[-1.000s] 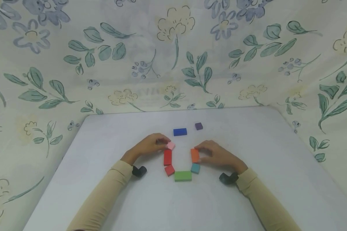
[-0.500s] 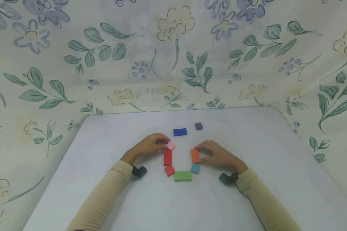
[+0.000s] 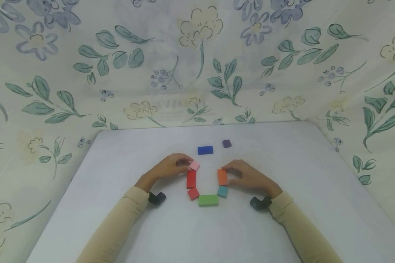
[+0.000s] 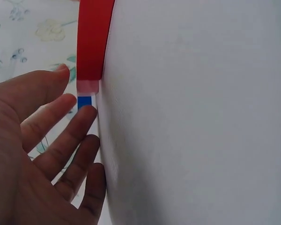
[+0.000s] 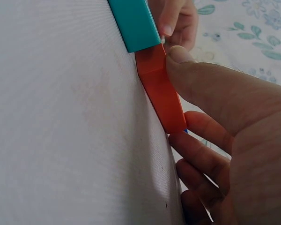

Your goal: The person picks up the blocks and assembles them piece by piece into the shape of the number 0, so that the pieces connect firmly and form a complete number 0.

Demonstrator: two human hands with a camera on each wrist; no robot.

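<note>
My left hand [image 3: 171, 164] is beside the pink block [image 3: 195, 166]. In the left wrist view its thumb and fingers are spread apart, with a small gap to the pink block [image 4: 88, 86]. The pink block sits at the far end of a long red block [image 3: 191, 179]. My right hand [image 3: 248, 176] pinches an orange block [image 3: 222, 177] between thumb and fingers, the block resting on the table. A teal block [image 3: 222, 191] adjoins its near end. A small red block [image 3: 193, 194] and a green block [image 3: 208, 200] complete a U-shaped row.
Behind the row, a blue block [image 3: 205, 150] and a small purple block [image 3: 226, 143] lie on the white table [image 3: 197, 233]. Floral cloth [image 3: 171, 95] hangs behind the table and at both sides. Dark wrist devices [image 3: 260, 203] sit at both cuffs.
My left hand and wrist have shifted slightly left and toward me, away from the pink block. My right hand stays on the orange block, and the blocks look unmoved.
</note>
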